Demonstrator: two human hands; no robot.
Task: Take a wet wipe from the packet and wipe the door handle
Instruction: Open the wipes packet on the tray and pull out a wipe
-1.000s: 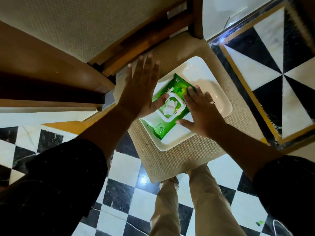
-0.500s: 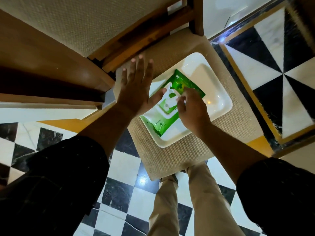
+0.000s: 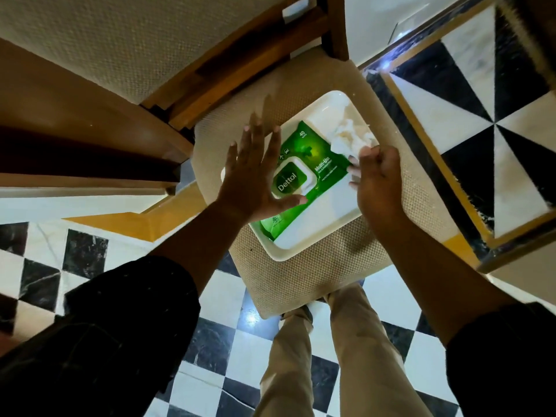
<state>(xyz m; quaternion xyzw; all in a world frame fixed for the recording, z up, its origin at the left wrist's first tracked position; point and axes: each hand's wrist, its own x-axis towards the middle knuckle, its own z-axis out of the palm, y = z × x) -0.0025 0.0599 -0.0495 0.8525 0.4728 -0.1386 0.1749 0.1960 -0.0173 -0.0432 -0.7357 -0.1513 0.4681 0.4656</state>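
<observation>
Right grip (image 3: 377, 176) pinches a crumpled white wet wipe (image 3: 350, 138) above the green packet (image 3: 304, 176) in a white tray (image 3: 319, 236); left grip (image 3: 255, 179), fingers spread flat, holds nothing.

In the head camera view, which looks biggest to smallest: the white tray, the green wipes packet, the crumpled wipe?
1. white tray
2. green wipes packet, partly hidden under the left hand
3. crumpled wipe, held by the right hand

The green Dettol packet (image 3: 304, 176), lid shut, lay flat in my white tray (image 3: 325, 236); a crumpled white wipe (image 3: 350, 138) hung at its two o'clock corner.
</observation>
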